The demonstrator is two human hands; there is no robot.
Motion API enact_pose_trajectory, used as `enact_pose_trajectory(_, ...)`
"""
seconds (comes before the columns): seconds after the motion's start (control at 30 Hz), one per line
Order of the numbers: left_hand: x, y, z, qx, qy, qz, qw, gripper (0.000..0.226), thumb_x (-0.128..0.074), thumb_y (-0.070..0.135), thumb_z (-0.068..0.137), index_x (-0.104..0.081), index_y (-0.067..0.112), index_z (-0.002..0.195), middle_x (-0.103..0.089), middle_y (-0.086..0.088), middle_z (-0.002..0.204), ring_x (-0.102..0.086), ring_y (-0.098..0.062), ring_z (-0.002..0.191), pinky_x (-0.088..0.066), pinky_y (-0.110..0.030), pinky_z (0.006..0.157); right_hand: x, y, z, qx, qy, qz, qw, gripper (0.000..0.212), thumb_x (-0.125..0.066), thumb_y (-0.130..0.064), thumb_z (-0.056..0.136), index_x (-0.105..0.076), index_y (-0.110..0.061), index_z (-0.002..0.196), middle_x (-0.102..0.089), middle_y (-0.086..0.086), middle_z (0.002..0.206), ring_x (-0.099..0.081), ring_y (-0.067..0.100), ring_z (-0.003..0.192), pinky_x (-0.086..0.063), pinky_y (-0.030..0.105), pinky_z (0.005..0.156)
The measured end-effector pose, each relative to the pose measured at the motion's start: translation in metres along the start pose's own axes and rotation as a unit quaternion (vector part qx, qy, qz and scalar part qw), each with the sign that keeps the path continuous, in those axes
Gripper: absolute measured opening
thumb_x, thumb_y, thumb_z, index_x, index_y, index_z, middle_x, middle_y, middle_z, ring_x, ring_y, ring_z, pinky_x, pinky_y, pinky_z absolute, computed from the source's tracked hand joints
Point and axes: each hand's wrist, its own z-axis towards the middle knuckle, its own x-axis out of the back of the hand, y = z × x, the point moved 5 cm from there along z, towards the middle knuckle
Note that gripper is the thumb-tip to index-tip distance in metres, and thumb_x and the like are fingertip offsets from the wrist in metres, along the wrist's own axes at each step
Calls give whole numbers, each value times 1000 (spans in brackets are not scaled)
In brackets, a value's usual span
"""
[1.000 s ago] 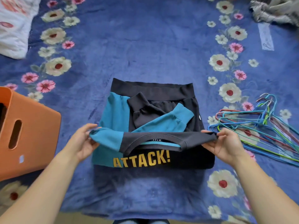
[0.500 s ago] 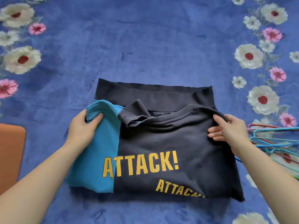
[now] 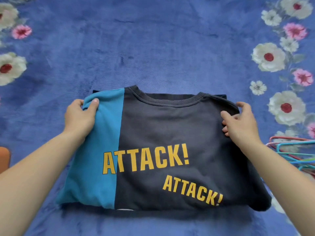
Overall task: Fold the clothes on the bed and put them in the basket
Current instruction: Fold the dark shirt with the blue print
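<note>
A folded sweatshirt (image 3: 170, 133), dark grey with a teal left panel and yellow "ATTACK!" print, lies flat on the blue flowered bedspread (image 3: 153, 48), collar at the far edge. My left hand (image 3: 80, 116) pinches the teal shoulder corner between thumb and fingers. My right hand (image 3: 240, 121) grips the dark shoulder corner on the other side. A sliver of the orange basket (image 3: 4, 157) shows at the left edge.
Several coloured wire hangers (image 3: 296, 154) lie on the bedspread at the right edge, just beyond my right forearm. Flower patterns run down both sides of the bedspread.
Both hands carried the top half of the sweatshirt forward and laid it over the folded sleeves and hem. The view has moved closer, so the basket and hangers slid toward the edges.
</note>
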Motion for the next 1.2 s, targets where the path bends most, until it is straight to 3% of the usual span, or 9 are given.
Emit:
enact_pose_trajectory(0.17, 1, 9, -28, -183, 125, 92, 971, 51, -51, 36, 96, -38, 13, 140, -44, -14, 134, -41, -32, 125, -31, -45, 101, -17, -15, -46, 224, 36, -184, 956, 63, -49, -35, 91, -30, -19, 150, -45, 9, 143, -38, 28, 133, -28, 45, 108)
enact_pose_trajectory(0.3, -54, -4, -76, -368, -1, 274, 889, 55, -33, 47, 95, -33, 31, 147, -19, -11, 158, -14, -27, 146, -8, -46, 114, -54, 13, -44, 241, -59, -372, 895, 65, -15, -61, 91, 0, -47, 152, 6, -1, 164, 14, 22, 149, 9, 50, 116)
enact_pose_trajectory(0.43, -63, -44, -58, -297, -34, 346, 889, 68, -17, 62, 92, -18, 34, 154, -3, -5, 163, 2, -21, 150, 1, -44, 119, -50, 36, -11, 187, -70, -390, 899, 62, -11, -66, 92, 5, -50, 150, 11, -6, 164, 19, 18, 148, 9, 50, 119)
enact_pose_trajectory(0.57, -57, -45, -68, -285, -35, 304, 908, 67, -17, 60, 93, -14, 34, 154, 2, -4, 163, 7, -17, 149, 6, -39, 118, -41, 30, -25, 203, -59, -340, 917, 59, -33, -49, 101, -17, -32, 155, -5, 0, 164, 4, 20, 151, 1, 46, 121)
enact_pose_trajectory(0.77, -1, -123, -131, -73, 89, 184, 976, 57, -42, 39, 99, -27, 19, 150, -28, -14, 151, -25, -33, 137, -16, -56, 110, 15, 79, -111, 99, 75, -189, 974, 63, -57, -36, 88, -39, -8, 142, -44, 12, 142, -38, 30, 132, -29, 51, 106)
enact_pose_trajectory(0.87, 24, -165, -168, 62, 94, 97, 989, 48, -50, 32, 99, -39, 11, 141, -38, -17, 143, -29, -34, 132, -21, -53, 108, 34, 119, -143, -31, 80, -76, 993, 54, -68, -32, 88, -48, -8, 132, -51, 13, 131, -47, 29, 122, -35, 44, 102)
enact_pose_trajectory(0.93, 35, -177, -172, 61, 104, 11, 993, 39, -55, 29, 98, -48, 7, 129, -47, -17, 129, -41, -32, 121, -30, -43, 105, 41, 130, -154, -78, 82, 22, 993, 33, -72, -36, 86, -59, -15, 107, -61, 6, 104, -57, 21, 94, -43, 36, 85)
enact_pose_trajectory(1.07, 43, -177, -158, 120, 56, -197, 971, 26, -58, 36, 96, -49, 21, 115, -57, 6, 95, -57, -17, 81, -46, -31, 70, 43, 137, -160, -183, 9, 241, 953, 16, -74, -31, 83, -59, -26, 82, -64, -8, 87, -59, 10, 84, -45, 33, 76)
enact_pose_trajectory(1.2, 39, -168, -146, 163, -73, -224, 958, 25, -60, 35, 95, -47, 20, 110, -59, 5, 97, -62, -13, 79, -53, -28, 67, 44, 138, -156, -266, -114, 225, 931, 16, -72, -34, 84, -59, -28, 89, -63, -6, 91, -60, 16, 87, -50, 34, 74)
